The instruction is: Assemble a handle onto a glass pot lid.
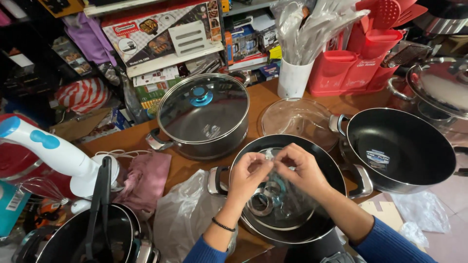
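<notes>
Cluttered worktop (pixel 190 168): both hands' fingers (pixel 265 163) pinched on clear wrap (pixel 285 204) over black pan (pixel 319 163) w/ lid; I'd peel slowly, evenly.

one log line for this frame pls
left hand: pinching clear plastic bag | right hand: pinching same bag | bag: holds knob parts, over black pot | nearby: lidded pot
</notes>
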